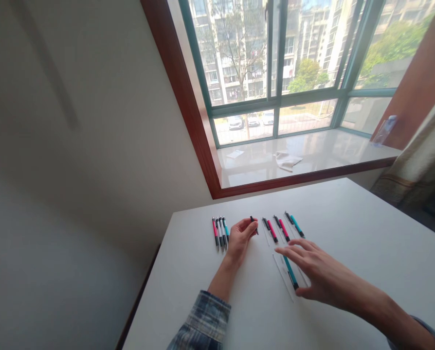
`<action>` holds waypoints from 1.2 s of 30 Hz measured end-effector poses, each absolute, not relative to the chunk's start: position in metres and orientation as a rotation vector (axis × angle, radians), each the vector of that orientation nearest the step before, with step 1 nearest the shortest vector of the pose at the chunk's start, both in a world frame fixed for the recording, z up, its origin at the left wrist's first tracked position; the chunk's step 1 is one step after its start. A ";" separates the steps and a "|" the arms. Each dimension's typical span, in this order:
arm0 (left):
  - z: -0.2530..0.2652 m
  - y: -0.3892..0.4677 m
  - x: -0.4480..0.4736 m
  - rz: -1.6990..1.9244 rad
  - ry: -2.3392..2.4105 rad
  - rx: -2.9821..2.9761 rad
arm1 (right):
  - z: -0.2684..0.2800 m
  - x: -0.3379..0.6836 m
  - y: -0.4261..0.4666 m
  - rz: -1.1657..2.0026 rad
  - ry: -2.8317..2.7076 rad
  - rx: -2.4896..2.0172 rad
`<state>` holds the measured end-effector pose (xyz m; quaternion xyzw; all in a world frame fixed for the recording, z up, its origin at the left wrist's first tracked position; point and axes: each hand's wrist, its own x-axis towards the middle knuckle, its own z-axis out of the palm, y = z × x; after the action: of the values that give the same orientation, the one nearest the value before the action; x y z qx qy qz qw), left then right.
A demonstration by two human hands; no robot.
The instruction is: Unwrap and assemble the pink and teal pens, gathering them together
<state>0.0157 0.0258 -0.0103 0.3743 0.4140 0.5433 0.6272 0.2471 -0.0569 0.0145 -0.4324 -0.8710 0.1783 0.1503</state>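
Near the middle of the white table, my left hand (242,236) pinches a small black pen part (254,224) between thumb and fingers. My right hand (317,270) hovers at the right with its fingers stretched and apart. Below its palm lies a teal pen barrel (290,272) with a black end close to my thumb; whether the thumb touches it I cannot tell. Thin white refills (283,278) lie beside that barrel. Behind the hands are two pink pen barrels (272,231) and another teal one (297,226), each beside a black upper part (277,221).
Several whole pens (215,234) stand in a row left of my left hand, partly hidden by it. The white table (166,301) meets a wall and a window sill (254,167). On the sill are a crumpled white cloth or paper (287,161) and a clear bottle (384,130).
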 end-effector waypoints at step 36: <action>-0.027 0.036 0.007 1.329 1.077 0.968 | 0.011 0.245 0.029 0.704 -2.589 -0.751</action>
<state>0.0070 0.0362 -0.0267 0.4097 0.4558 0.5626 0.5548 0.2448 0.0289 0.0108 -0.2652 -0.9147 0.2485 0.1768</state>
